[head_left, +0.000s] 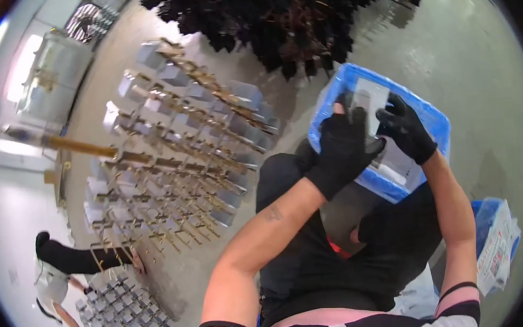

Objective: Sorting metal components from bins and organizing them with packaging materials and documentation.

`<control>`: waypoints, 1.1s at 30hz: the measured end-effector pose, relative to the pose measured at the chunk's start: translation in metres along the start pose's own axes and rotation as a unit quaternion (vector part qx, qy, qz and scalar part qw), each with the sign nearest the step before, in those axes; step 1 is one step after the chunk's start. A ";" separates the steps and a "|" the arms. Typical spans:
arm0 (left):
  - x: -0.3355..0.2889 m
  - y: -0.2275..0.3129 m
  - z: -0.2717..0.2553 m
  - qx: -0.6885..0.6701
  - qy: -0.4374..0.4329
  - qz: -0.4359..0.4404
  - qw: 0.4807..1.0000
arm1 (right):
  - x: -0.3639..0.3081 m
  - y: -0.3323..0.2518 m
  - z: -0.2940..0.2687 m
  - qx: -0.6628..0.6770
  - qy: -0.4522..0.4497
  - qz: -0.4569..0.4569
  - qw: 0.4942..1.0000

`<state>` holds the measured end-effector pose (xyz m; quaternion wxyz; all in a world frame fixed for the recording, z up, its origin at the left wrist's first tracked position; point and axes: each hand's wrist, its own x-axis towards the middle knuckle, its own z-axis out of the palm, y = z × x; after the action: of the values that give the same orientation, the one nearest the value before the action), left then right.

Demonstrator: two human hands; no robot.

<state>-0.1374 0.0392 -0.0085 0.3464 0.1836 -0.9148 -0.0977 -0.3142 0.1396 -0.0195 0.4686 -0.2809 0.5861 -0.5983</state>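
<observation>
My left hand (347, 149), in a black glove with a fingertip bare, reaches over a blue crate (437, 119). Its fingers are stretched out and its thumb stands apart, over flat pale grey pieces. Opposite it, my right hand (409, 130), also black-gloved, has bent fingers at the right edge of a pale grey plate (378, 94). The left fingers partly cover that plate. Below the hands another pale grey piece (400, 163) lies in the crate, which has a blue plastic liner. The crate rests close against my knees.
Left of me stands a rack (175, 161) hung with several grey box-like pieces. Dark parts hang in a dense cluster (274, 15) ahead. A person (53, 281) bends over another stack of grey pieces (123, 316) at lower left. A second blue crate (482, 220) with printed bags is at right.
</observation>
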 end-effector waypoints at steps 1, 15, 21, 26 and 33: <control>-0.005 -0.008 0.004 -0.051 -0.058 -0.042 0.996 | 0.003 0.004 -0.008 -0.023 0.024 -0.009 0.999; 0.029 -0.052 -0.013 -0.113 -0.030 -0.095 0.989 | 0.084 0.126 -0.163 -0.707 -0.123 0.027 0.696; 0.033 -0.053 -0.008 -0.108 -0.072 -0.113 0.985 | 0.120 0.188 -0.183 -0.722 -0.060 0.086 0.684; 0.035 -0.054 0.002 -0.118 -0.087 -0.124 0.981 | 0.150 0.206 -0.184 -0.721 -0.013 0.067 0.689; 0.042 -0.044 0.002 -0.088 -0.119 -0.110 0.983 | 0.143 0.210 -0.168 -0.755 0.034 0.038 0.654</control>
<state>-0.1564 -0.0180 0.0019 0.2368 0.2386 -0.9115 -0.2368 -0.4719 0.1130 -0.2789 0.0979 -0.4948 0.8614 0.0593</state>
